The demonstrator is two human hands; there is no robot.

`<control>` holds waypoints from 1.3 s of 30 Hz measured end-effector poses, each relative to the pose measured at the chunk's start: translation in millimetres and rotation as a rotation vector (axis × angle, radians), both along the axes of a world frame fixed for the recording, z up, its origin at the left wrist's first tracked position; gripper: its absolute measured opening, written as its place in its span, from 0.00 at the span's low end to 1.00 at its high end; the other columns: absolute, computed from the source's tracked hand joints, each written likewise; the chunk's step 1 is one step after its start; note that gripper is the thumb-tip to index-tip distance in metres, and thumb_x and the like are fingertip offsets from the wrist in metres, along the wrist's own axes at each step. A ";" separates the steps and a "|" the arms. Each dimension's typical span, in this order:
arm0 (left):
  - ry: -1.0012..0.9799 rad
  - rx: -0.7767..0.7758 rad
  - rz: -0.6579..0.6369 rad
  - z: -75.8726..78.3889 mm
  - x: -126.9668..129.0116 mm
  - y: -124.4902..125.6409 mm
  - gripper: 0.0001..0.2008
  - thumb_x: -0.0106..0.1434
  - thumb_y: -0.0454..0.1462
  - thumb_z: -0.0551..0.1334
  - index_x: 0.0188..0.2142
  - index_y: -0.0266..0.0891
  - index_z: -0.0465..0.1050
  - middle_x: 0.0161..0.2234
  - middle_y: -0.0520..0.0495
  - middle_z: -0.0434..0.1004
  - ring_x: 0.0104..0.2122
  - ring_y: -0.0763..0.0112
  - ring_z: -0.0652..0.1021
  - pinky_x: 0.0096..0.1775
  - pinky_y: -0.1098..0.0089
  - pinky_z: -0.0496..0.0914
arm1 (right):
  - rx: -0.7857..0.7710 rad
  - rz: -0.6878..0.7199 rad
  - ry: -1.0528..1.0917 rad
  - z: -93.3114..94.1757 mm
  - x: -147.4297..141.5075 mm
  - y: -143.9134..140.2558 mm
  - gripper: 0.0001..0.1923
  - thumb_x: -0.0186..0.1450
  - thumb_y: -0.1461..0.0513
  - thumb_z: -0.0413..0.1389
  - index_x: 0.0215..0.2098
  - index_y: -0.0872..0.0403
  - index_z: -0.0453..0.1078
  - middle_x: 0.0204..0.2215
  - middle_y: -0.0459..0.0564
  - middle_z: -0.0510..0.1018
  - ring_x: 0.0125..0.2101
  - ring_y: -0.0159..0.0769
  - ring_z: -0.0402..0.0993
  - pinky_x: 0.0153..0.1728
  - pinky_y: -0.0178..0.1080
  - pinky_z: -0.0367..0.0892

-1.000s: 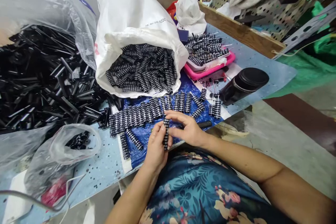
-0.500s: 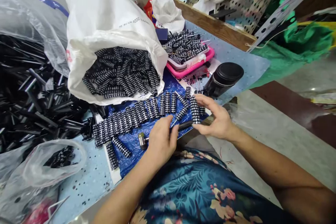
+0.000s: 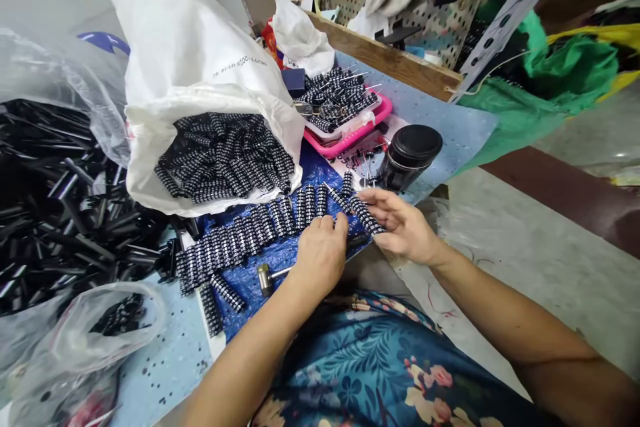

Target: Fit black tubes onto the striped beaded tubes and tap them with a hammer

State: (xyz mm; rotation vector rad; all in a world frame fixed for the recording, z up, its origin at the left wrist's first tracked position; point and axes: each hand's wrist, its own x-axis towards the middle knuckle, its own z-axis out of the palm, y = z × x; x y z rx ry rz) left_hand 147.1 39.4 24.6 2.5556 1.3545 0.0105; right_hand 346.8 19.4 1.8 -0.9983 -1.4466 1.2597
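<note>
White sack (image 3: 185,33) bears small printed digits (image 3: 239,68); right hand (image 3: 406,230) holds patterned cylinder (image 3: 365,215).

Black-and-white checked cylinders (image 3: 229,240), pink-rimmed tray (image 3: 345,147)

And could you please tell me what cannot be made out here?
Head view: whatever the left hand may hold, hidden by its own back.
Head view: the middle of the hammer, hidden by that hand.
Head view: the underside of the patterned piece in the right hand, facing away.
Head view: the left side of the black pile, cut off by the edge.
</note>
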 end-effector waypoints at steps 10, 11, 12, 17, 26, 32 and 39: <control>-1.215 -0.708 0.843 2.3 -106.4 -34.5 0.27 0.55 0.48 0.70 0.49 0.39 0.68 0.29 0.53 0.64 0.25 0.79 0.63 0.23 0.79 0.58 | 0.337 0.097 -1.052 4.0 -32.9 33.2 0.40 0.60 0.53 0.63 0.64 0.59 0.56 0.62 0.64 0.60 0.48 0.53 0.72 0.45 0.50 0.73; -1.252 -0.750 0.896 -0.5 -109.8 -40.2 0.28 0.53 0.48 0.71 0.49 0.39 0.67 0.29 0.54 0.64 0.24 0.80 0.62 0.22 0.80 0.57 | 0.347 0.091 -1.133 4.2 -35.4 35.2 0.41 0.60 0.53 0.63 0.65 0.59 0.55 0.63 0.64 0.59 0.50 0.55 0.71 0.44 0.50 0.73; -1.279 -0.788 0.928 -3.4 -111.9 -45.5 0.30 0.52 0.49 0.72 0.49 0.40 0.67 0.30 0.53 0.64 0.24 0.81 0.62 0.22 0.81 0.56 | 0.348 0.094 -1.198 4.9 -37.5 37.6 0.41 0.60 0.52 0.63 0.65 0.59 0.54 0.63 0.64 0.58 0.50 0.56 0.72 0.43 0.50 0.74; -1.391 -0.856 0.919 -14.2 -114.7 -60.4 0.30 0.51 0.49 0.74 0.49 0.39 0.68 0.28 0.54 0.63 0.24 0.82 0.61 0.21 0.82 0.55 | 0.340 0.156 -1.380 15.5 -45.7 54.5 0.42 0.61 0.52 0.63 0.66 0.59 0.53 0.63 0.63 0.59 0.47 0.53 0.74 0.40 0.48 0.74; -1.470 -0.861 0.913 -18.9 -122.1 -72.1 0.28 0.54 0.47 0.73 0.49 0.40 0.68 0.29 0.55 0.63 0.24 0.83 0.61 0.22 0.82 0.56 | 0.269 0.269 -1.469 18.2 -59.9 74.4 0.45 0.61 0.50 0.64 0.68 0.57 0.50 0.61 0.63 0.63 0.50 0.57 0.72 0.46 0.51 0.71; -1.532 -0.836 1.010 -17.3 -127.7 -77.8 0.30 0.51 0.47 0.73 0.49 0.39 0.67 0.29 0.53 0.67 0.24 0.81 0.65 0.21 0.81 0.57 | 0.348 0.240 -1.344 17.9 -48.8 76.2 0.51 0.57 0.49 0.68 0.69 0.56 0.51 0.66 0.62 0.56 0.55 0.58 0.68 0.50 0.51 0.70; -1.821 -0.700 1.182 -14.5 -128.2 -72.1 0.31 0.50 0.44 0.73 0.47 0.42 0.60 0.31 0.50 0.75 0.25 0.76 0.71 0.22 0.78 0.61 | 0.402 0.364 -0.565 26.7 -116.4 -4.8 0.23 0.69 0.53 0.59 0.56 0.55 0.61 0.40 0.50 0.77 0.32 0.33 0.75 0.32 0.35 0.72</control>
